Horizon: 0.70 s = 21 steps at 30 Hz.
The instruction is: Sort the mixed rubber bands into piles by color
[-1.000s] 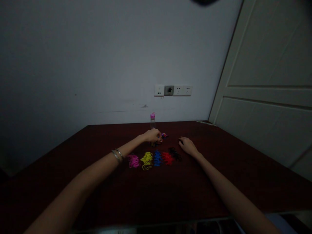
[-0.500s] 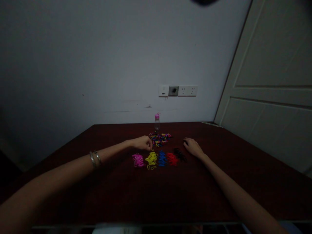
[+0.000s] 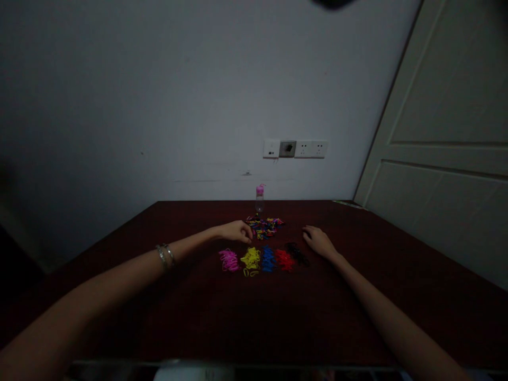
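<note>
My left hand (image 3: 237, 232) hovers just above the yellow pile, its fingers curled and closed. Anything between the fingertips is too small and dark to make out. Right beside it is a mixed heap of coloured bands (image 3: 265, 227). Nearer to me lie sorted piles in a row: pink bands (image 3: 229, 260), yellow bands (image 3: 251, 258), blue bands (image 3: 268, 259), red bands (image 3: 284, 260) and black bands (image 3: 297, 254). My right hand (image 3: 318, 242) rests palm down on the table, open, to the right of the black pile.
Behind the mixed heap a clear bottle with a pink cap (image 3: 259, 199) stands upright. The dark red table (image 3: 246, 317) meets a wall with sockets (image 3: 310, 149). A pale panelled door (image 3: 444, 185) is at the right.
A yellow band hanging below my left fingertips no longer shows there. My left hand has barely shifted. The whole view has slid slightly; my right hand stays on the table.
</note>
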### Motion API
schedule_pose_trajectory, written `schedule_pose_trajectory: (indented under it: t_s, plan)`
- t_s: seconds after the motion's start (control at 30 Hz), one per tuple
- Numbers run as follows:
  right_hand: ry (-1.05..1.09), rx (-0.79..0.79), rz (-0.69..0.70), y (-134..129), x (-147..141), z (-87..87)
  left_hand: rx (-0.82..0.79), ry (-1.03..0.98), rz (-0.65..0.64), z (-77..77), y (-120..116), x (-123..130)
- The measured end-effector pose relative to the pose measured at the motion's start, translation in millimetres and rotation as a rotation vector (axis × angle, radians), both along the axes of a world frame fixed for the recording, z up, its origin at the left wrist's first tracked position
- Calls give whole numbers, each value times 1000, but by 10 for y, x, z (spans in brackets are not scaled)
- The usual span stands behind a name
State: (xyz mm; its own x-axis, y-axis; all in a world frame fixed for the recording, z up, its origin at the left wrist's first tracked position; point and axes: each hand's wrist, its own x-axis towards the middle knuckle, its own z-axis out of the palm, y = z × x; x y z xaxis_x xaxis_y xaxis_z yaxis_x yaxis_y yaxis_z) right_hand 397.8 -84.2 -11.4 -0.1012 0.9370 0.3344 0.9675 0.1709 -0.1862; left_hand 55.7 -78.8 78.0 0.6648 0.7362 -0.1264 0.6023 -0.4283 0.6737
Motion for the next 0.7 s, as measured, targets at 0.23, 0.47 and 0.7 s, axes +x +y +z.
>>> schedule_pose_trajectory:
  t_s: [0.23, 0.47, 0.7]
  plan:
    - [-20, -2, 4, -16, -5, 22, 10, -519, 664, -95, 638, -398]
    - [0, -11, 8, -10, 6, 15, 23, -923, 1081, -518, 727, -596]
    - [42, 2, 24, 33, 33, -28, 109, -1102, 1142, -631, 672, -615]
